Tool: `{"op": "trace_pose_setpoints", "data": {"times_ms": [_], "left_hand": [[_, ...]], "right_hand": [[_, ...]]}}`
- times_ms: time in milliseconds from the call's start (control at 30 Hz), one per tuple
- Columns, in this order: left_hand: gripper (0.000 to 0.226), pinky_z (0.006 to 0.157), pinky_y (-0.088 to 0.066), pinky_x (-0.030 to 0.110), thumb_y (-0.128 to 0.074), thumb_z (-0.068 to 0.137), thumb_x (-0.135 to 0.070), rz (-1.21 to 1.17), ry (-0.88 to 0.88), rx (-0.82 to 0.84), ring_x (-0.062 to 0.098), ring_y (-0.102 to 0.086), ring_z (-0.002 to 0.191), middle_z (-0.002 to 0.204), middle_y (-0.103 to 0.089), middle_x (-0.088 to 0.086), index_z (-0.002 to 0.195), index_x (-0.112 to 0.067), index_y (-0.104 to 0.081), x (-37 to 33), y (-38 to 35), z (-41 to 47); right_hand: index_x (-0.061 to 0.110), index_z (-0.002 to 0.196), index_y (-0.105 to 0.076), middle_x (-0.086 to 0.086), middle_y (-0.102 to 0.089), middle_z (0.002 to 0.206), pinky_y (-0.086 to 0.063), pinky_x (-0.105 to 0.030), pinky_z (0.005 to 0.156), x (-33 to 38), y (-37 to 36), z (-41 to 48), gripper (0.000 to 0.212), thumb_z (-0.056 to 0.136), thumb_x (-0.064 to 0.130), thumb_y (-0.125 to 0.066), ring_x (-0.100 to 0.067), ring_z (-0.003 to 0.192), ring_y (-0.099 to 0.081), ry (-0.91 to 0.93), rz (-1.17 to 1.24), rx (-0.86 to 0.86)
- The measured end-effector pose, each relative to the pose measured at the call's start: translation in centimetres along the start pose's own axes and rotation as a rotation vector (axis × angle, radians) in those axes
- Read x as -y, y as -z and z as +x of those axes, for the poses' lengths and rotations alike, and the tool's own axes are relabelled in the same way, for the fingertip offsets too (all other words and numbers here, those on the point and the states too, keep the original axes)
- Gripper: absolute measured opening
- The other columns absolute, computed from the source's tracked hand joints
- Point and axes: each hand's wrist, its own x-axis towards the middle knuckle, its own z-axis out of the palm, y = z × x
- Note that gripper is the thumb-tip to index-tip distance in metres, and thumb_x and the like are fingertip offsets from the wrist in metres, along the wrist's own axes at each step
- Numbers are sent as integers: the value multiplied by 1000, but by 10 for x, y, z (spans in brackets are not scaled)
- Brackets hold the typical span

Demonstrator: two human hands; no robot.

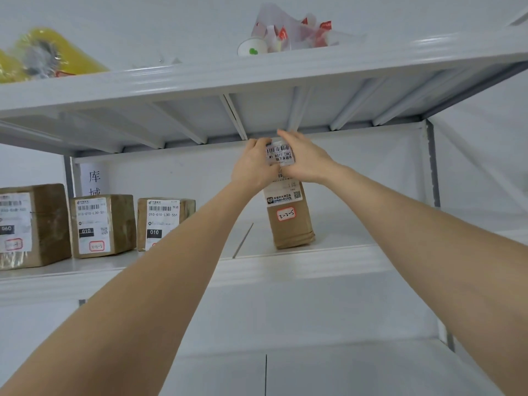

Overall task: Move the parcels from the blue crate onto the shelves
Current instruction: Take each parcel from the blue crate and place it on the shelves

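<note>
Both arms reach up to the middle shelf (314, 261). A tall parcel (291, 224) in brown paper stands upright on this shelf, right of its middle and close to the front edge. The white label faces the person, and a small red-bordered sticker sits low on that face.

The left hand (254, 164) grips the parcel's top left corner with curled fingers. The right hand (303, 158) grips the top right corner, its fingertips reaching over the top. The parcel's top lies just under the upper shelf (200, 78).

Toward the left end of the middle shelf stand three labelled parcels in a row: a large box (31, 224) at the frame edge, a middle box (101, 224) beside it, and a small box (163, 221) nearest the arms, partly hidden by the left forearm. All three stand well apart from the tall parcel. A paper sign (94, 178) hangs on the back wall behind them.

On the upper shelf lie a yellow bag (57, 50) at the left end, and a paper cup (253, 47) beside a clear bag (294, 32) of red-and-white packets.
</note>
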Motion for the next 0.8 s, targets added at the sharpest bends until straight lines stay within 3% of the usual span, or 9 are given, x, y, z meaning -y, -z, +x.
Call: {"op": "trace_pose_setpoints", "data": {"times_ms": [67, 200, 300, 800], "left_hand": [[58, 92, -42, 32, -59, 84, -14, 16, -13, -7, 24, -51, 116, 132, -45, 6, 139, -12, -40, 2, -1, 1], [59, 90, -44, 30, -63, 82, -15, 14, -40, 5, 22, -53, 112, 130, -46, 6, 138, -16, -43, 2, -1, 2], [61, 83, -37, 22, -65, 80, -14, 7, -63, 44, 21, -52, 113, 127, -54, 5, 137, -20, -43, 1, -3, 5], [60, 88, -46, 32, -67, 78, -11, 51, -45, 67, 24, -53, 113, 123, -59, 6, 134, -17, -45, 6, -20, 18]], "right_hand": [[24, 150, -20, -6, -29, 151, -37, -38, 105, -2, -2, 1, 85, 79, 24, -65, -26, 132, -41, -20, -9, 21], [28, 145, -28, -6, -35, 139, -41, -32, 94, -11, 2, 1, 85, 74, 22, -72, -27, 119, -50, -46, -15, 13], [26, 138, -37, -6, -39, 130, -42, -31, 91, -15, 7, 1, 81, 69, 23, -79, -26, 112, -52, -52, -42, 13], [25, 137, -37, -3, -36, 139, -40, -31, 87, -26, -12, 4, 71, 76, 21, -74, -30, 112, -54, -86, -67, -54]]}}
